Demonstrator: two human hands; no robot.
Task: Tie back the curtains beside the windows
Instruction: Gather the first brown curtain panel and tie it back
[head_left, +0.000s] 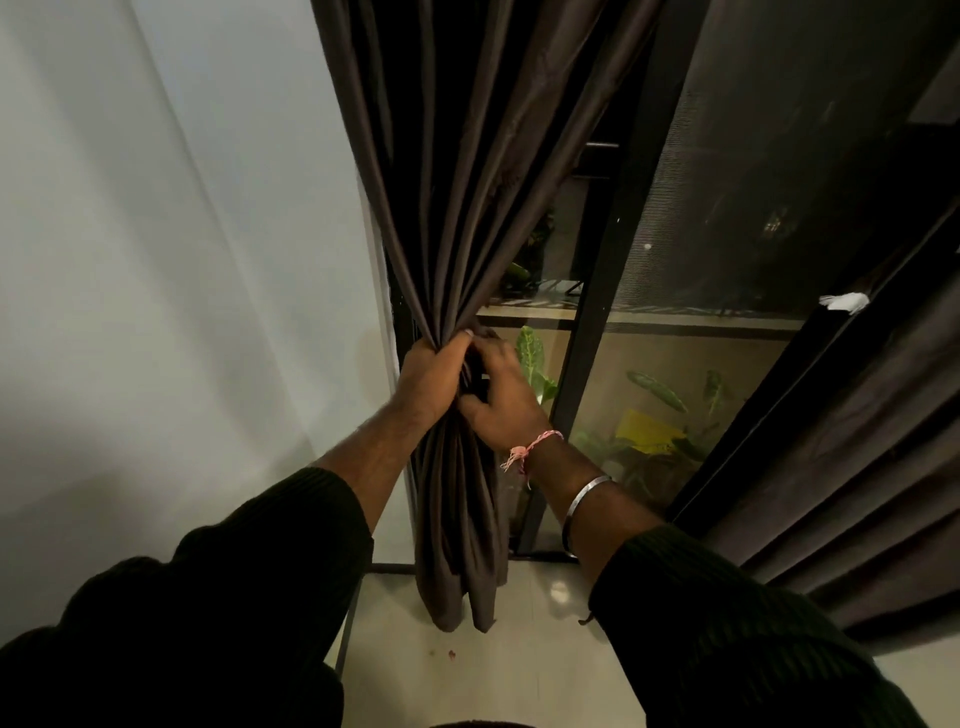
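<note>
A dark brown curtain (457, 197) hangs at the left of a window and is bunched tight at its middle. My left hand (428, 379) grips the bunch from the left, fingers curled round the folds. My right hand (501, 402) holds the same bunch from the right, its fingers wrapped behind the cloth and partly hidden. Below the hands the gathered cloth (460, 545) hangs down to just above the floor. No tie-back is visible.
A white wall (182, 260) is on the left. The black-framed window (597, 322) shows plants (654, 415) behind the glass. A second dark curtain (857, 441) hangs at the right. Pale floor tiles (530, 649) lie below.
</note>
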